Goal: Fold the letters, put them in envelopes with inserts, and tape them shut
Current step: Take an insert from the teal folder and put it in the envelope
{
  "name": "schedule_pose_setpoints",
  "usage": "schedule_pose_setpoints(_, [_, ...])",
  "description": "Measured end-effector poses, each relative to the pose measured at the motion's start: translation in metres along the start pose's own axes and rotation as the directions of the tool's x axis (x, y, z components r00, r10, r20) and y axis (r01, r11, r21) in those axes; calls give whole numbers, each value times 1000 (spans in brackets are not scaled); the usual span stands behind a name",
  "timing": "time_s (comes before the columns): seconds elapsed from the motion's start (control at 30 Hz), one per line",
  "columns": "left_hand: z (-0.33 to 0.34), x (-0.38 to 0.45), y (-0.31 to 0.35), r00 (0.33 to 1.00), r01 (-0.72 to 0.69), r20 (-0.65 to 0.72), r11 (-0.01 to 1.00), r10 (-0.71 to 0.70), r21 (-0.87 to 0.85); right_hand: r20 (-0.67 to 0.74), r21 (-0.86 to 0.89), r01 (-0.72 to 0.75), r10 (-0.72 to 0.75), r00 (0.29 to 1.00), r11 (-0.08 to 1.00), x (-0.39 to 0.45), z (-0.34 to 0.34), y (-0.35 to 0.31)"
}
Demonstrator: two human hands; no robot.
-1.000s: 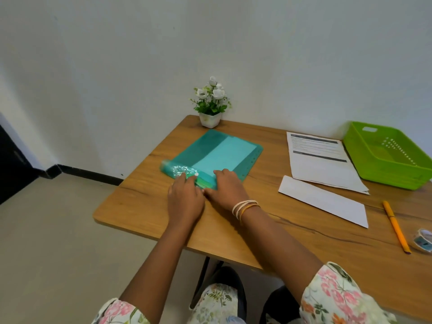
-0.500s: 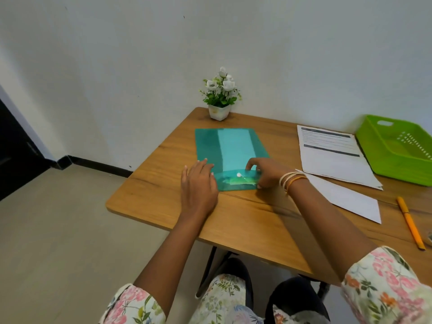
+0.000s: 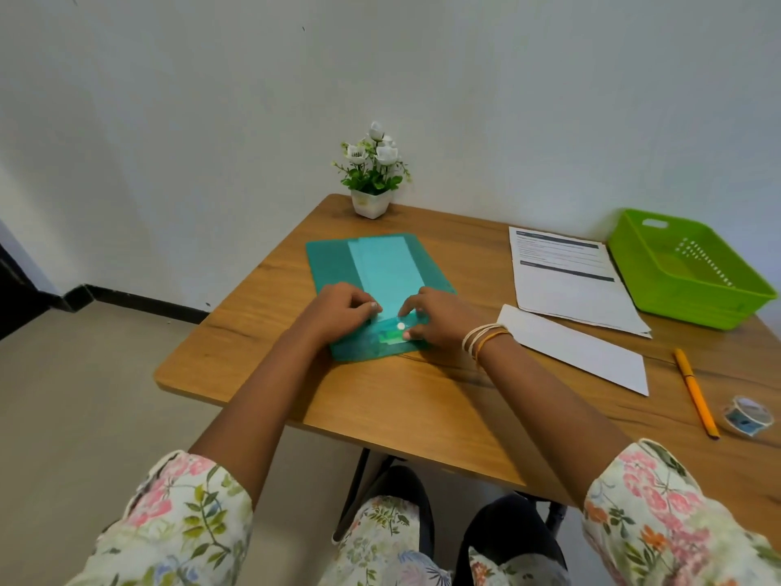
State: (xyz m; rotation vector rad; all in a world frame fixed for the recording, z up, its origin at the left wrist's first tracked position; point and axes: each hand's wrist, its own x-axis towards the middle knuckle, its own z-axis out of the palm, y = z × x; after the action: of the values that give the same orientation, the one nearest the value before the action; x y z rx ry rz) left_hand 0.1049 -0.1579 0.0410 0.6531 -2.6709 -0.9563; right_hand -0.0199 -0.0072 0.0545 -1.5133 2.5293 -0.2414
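1. Since half a second ago, the left hand has slid from the bench onto the teal folder.
2. Both grips work the snap flap near the front-left edge; the right hand pinches it, the left's fingers curl on it.
3. The letters and envelope wait mid-bench.
4. Risk: a hard tug could skid the folder.

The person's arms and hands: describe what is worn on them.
Both forearms are bare below loose floral sleeves, white cloth printed with pink and orange flowers and green leaves, one on the left arm and one on the right. The right wrist carries a stack of thin bangles, several white and one orange. The left hand and right hand show no gloves or rings.
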Motion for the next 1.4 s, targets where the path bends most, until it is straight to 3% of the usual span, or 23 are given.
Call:
schedule_pose_setpoints(0.3, [36,18,-11,972,-187,167,976,167,110,-6,114,-84,85,996,990,-2,-11,20])
schedule_pose_setpoints(0.5, [39,17,-17,968,-228,144,959,205,169,-314,312,61,42,948,948,-32,6,30])
schedule_pose_setpoints(0.6, [40,16,-18,970,-225,123,967,210,122,-374,356,107,37,927,929,-52,8,36])
schedule_pose_setpoints(0.83, [41,14,-10,964,-255,-24,946,265,200,-127,183,-7,30,991,983,-87,8,39])
schedule_pose_setpoints(0.97, [39,7,1,961,-210,-149,966,232,154,-215,170,-18,55,975,985,-94,21,37])
schedule_pose_setpoints(1.13, [30,-10,4,991,-128,50,978,121,166,-283,141,-27,66,957,990,-96,33,34])
schedule_pose_setpoints(1.2, [27,-13,2,992,-123,65,972,112,201,-292,122,-42,77,953,992,-95,37,28])
schedule_pose_setpoints(1.4, [33,-9,3,996,-33,-79,983,48,181,-343,61,-97,112,932,993,-89,44,11])
